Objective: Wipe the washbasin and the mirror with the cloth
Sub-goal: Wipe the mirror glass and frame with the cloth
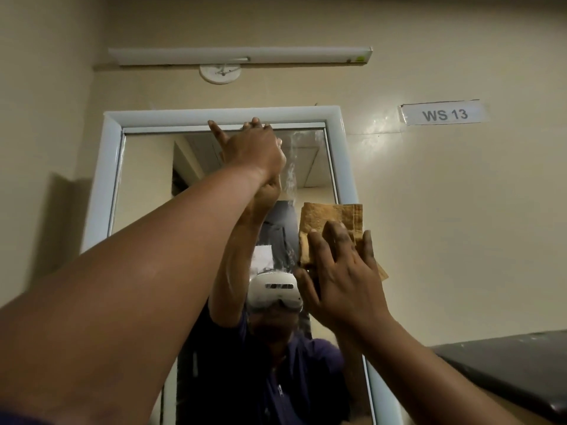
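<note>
A tall mirror (147, 185) in a pale blue-white frame (221, 113) hangs on the cream wall in front of me. My left hand (250, 145) is raised to the mirror's top edge, fingers straight and spread against the glass and frame. My right hand (340, 271) presses a folded tan cloth (331, 217) flat against the mirror's right side, fingers spread over it. White streaks (291, 170) run down the glass between my hands. The washbasin is out of view.
A tube light fitting (239, 55) and a round white ceiling rose (219, 73) sit above the mirror. A label reading "WS 13" (443, 114) is taped to the wall at right. A dark grey object (515, 369) juts in at lower right.
</note>
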